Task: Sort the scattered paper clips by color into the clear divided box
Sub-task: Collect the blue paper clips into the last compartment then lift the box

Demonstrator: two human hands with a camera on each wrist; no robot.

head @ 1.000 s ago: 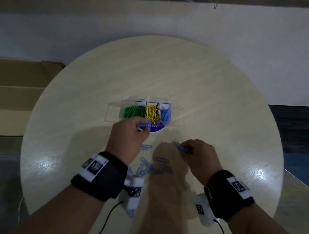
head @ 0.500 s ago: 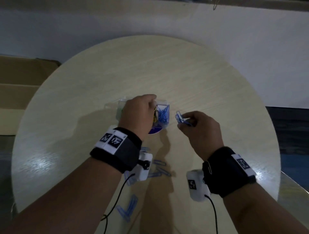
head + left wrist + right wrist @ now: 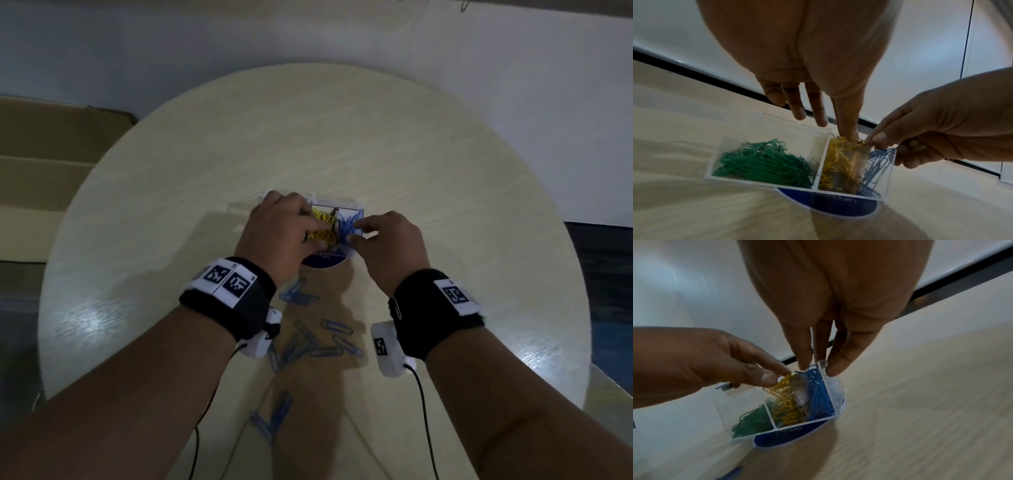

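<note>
Touching yellow clips point(image 3: 835, 160): left hand point(image 3: 281, 233), fingers point(image 3: 845, 120) straight; right hand point(image 3: 387, 246) likewise, apparently on blue clips point(image 3: 819, 394)

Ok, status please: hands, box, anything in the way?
Left hand at yellow clips, grip unclear. Right hand straight-fingered over blue compartment. Loose blue clips on table; nothing blocking.

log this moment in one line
left hand: touching yellow clips | right hand: at box, blue side | loose blue clips: on table
</note>
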